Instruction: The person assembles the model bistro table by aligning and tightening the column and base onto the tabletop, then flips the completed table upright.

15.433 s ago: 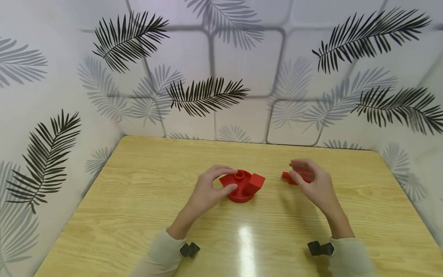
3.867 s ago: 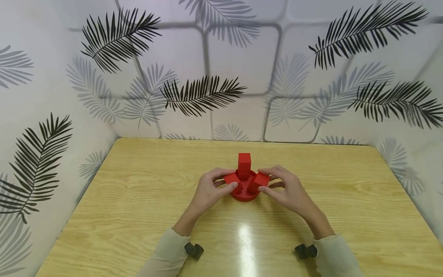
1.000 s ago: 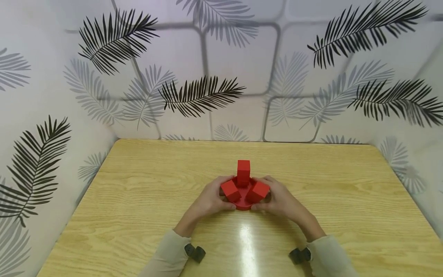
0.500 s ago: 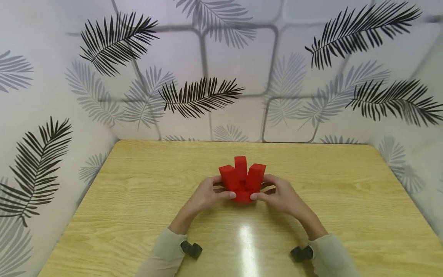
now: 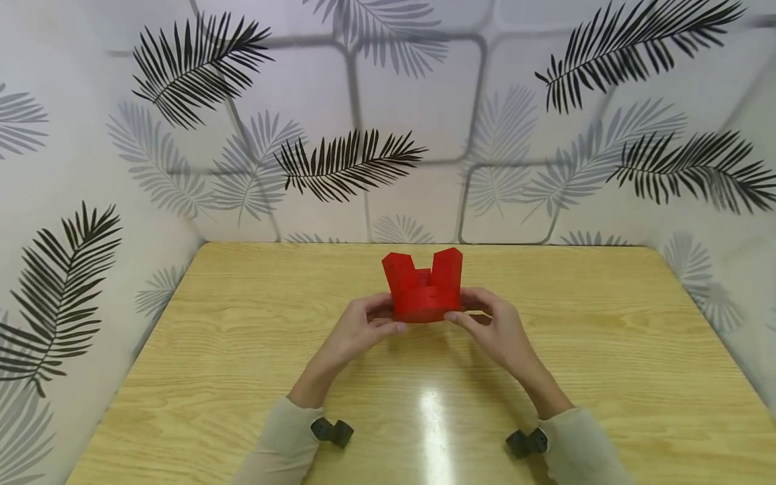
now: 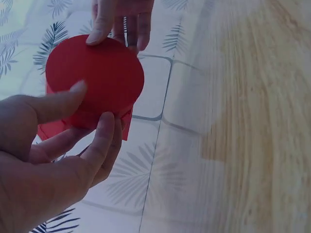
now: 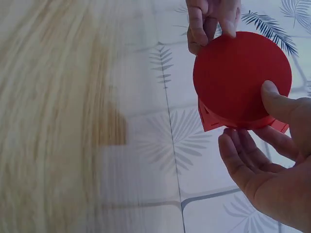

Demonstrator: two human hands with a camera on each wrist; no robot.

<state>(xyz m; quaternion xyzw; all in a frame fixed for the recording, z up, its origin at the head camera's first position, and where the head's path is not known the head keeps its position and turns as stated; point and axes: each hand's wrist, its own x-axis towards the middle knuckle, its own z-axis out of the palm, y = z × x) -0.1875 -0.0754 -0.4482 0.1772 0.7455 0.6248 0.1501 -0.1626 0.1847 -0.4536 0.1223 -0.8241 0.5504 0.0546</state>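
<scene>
A red round base (image 5: 427, 306) with three red block-shaped uprights is held above the table, tilted so that its front side shows in the head view. Two uprights, the left block (image 5: 400, 275) and the right block (image 5: 447, 271), slant outward; the third is mostly hidden behind. My left hand (image 5: 358, 327) grips the base's left edge, thumb beneath. On the right edge, my right hand (image 5: 500, 330) pinches it with thumb and fingers. Both wrist views look at the smooth flat underside (image 6: 99, 73), the right one with a thumb (image 7: 279, 99) on it.
The wooden table (image 5: 242, 323) spreads around both arms. A white leaf-patterned wall (image 5: 418, 202) stands along its back and sides. Black wrist cameras, such as the left one (image 5: 332, 432), sit at each cuff.
At first a separate red piece lay by my right hand; later three uprights stand on the base. Over the last second, both hands raise the red assembly and tilt its top away.
</scene>
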